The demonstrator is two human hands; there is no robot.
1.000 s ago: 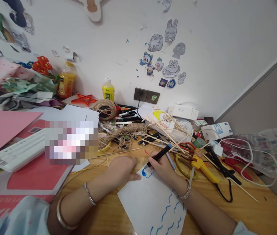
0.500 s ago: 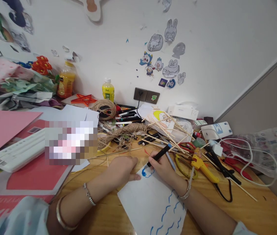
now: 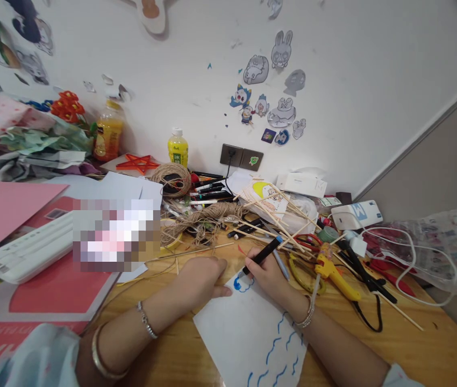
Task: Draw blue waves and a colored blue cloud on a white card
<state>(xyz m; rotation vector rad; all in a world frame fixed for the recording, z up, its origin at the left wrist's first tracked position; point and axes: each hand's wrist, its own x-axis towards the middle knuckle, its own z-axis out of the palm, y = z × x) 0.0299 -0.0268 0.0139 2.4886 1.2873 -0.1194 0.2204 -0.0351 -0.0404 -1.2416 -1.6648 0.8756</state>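
Note:
My right hand (image 3: 266, 274) is closed round a black marker (image 3: 264, 257) with a blue end. The marker's tip touches the white sheet of paper (image 3: 232, 333), on a small cloud outline (image 3: 245, 282) partly coloured blue. Several blue wavy lines (image 3: 272, 352) run along the sheet's lower right part. My left hand (image 3: 199, 280) lies on the table beside the sheet's upper left edge, its thumb apart from the bent index finger. That thumb rests at the paper's edge; the other fingers are mostly hidden.
A yellow glue gun (image 3: 339, 277) lies right of my right forearm. Twine (image 3: 212, 215), wooden sticks (image 3: 269, 207) and pens (image 3: 212, 188) crowd the back. A yellow-labelled bottle (image 3: 178, 148) stands by the wall. At left are a white device (image 3: 27, 250) and pink paper (image 3: 6, 209).
Both hands stay almost where they were, and the marker tip is still on the cloud. The blue colouring inside the cloud looks nearly the same.

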